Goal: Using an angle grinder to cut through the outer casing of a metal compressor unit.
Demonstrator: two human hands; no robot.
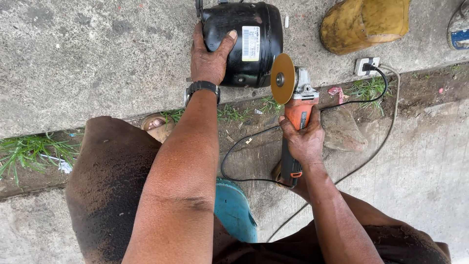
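The left hand point(209, 58) lay spread over the near side of a black compressor shell point(244, 41), palm pressed to its curved wall and thumb hooked up over the top edge, steadying it rather than closing round it. A black wristwatch point(202, 89) sat on that wrist. The compressor rested on its side on the concrete floor point(97, 54), a white label point(250, 43) facing up.

The right hand point(305, 139) was clenched around the orange body of an angle grinder point(294, 122), fingers wrapped tight. Its gold-coloured cutting disc point(282, 78) stood on edge just beside the compressor's right end; whether the two touched could not be told. The grinder's black cord point(234, 156) looped across the ground and ran up to a white socket block point(367, 65) lying on the concrete. A yellow-brown cap point(364, 23) lay farther off, and a strip of dirt and grass point(29, 151) crossed between the slabs.
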